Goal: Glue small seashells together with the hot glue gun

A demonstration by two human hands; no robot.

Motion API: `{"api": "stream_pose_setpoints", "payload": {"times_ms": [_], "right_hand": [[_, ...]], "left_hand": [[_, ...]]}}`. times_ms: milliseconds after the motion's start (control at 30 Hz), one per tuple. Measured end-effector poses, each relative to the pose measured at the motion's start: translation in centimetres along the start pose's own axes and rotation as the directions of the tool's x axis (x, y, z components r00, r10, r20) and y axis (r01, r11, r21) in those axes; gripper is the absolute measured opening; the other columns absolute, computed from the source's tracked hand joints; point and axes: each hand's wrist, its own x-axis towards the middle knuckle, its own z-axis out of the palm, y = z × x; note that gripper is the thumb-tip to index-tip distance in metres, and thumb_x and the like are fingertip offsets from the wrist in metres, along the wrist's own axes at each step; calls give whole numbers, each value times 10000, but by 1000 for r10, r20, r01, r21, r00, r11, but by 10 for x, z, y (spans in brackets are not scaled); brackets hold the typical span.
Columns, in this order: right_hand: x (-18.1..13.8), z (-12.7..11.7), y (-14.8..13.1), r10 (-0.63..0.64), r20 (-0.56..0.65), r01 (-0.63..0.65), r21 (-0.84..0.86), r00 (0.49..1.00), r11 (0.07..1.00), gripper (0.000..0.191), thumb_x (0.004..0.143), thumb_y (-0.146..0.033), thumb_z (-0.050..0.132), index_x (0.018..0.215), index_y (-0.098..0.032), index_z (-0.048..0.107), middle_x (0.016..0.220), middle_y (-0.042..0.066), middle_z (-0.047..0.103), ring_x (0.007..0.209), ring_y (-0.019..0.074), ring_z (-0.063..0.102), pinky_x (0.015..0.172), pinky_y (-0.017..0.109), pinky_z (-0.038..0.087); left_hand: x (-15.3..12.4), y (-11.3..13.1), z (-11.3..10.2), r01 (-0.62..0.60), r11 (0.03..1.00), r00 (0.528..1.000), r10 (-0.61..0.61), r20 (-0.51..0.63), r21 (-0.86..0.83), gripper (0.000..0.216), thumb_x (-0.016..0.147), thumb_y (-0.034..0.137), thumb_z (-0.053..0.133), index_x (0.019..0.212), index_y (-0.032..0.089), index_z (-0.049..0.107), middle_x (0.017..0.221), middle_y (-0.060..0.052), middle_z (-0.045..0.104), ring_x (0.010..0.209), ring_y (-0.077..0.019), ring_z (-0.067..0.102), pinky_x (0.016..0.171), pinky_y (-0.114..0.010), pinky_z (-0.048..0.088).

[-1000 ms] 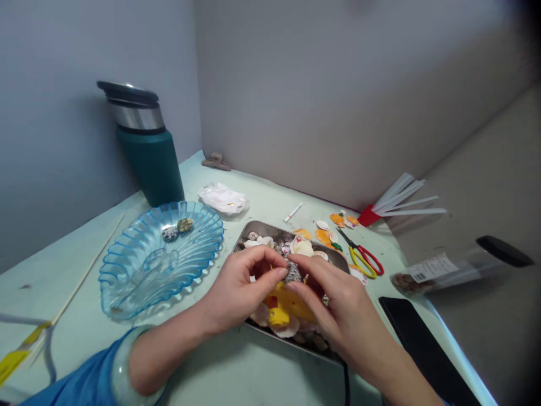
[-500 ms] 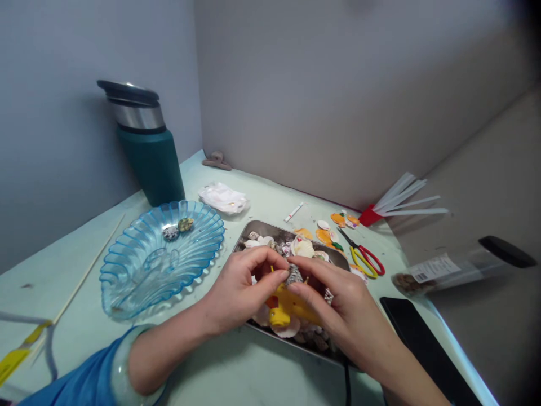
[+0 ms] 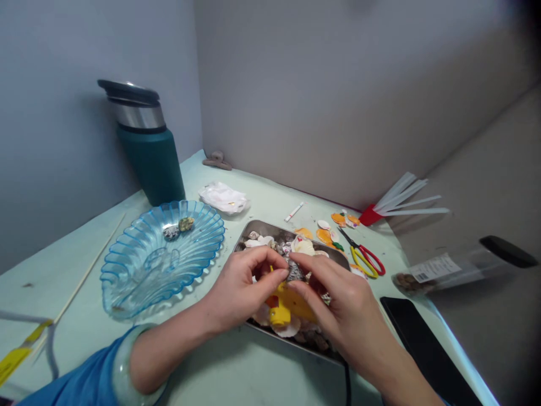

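Over a metal tray of shells, my left hand is closed, thumb and forefinger pinching the left edge of a small grey, speckled shell. My right hand grips the same shell from the right between thumb and forefinger. My fingertips cover part of it. Just beneath my hands a yellow glue gun lies across the tray, partly hidden by my right hand. White scallop shells and small brown shells surround it.
A blue glass dish with two small shell pieces is at left, near a green bottle. Scissors, orange shells, a red cup of glue sticks, a clear jar and a black phone are right.
The speckled shell has turned slightly between my fingers, and more of its surface shows. My right fingertips have shifted a little; my left hand is nearly still.
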Motion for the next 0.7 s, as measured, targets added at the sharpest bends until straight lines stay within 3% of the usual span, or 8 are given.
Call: {"api": "stream_pose_setpoints", "payload": {"times_ms": [533, 700], "right_hand": [[0, 2, 2, -3, -14, 4, 25, 1000, 1000, 278, 893, -195, 541, 1166, -190, 593, 930, 64, 673, 803, 197, 657, 643, 299, 508], [1, 3, 3, 4, 5, -4, 24, 1000, 1000, 278, 900, -206, 536, 1169, -180, 599, 934, 67, 679, 792, 196, 657, 649, 305, 506]], "left_hand": [[1, 1, 2, 65, 996, 998, -66, -7, -67, 131, 796, 289, 612, 764, 163, 634, 686, 2, 597, 579, -94, 533, 544, -191, 468], [3, 1, 2, 123, 978, 992, -121, 24, -169, 135, 794, 293, 623, 772, 160, 624, 651, 21, 572, 552, -81, 530, 526, -180, 462]]}}
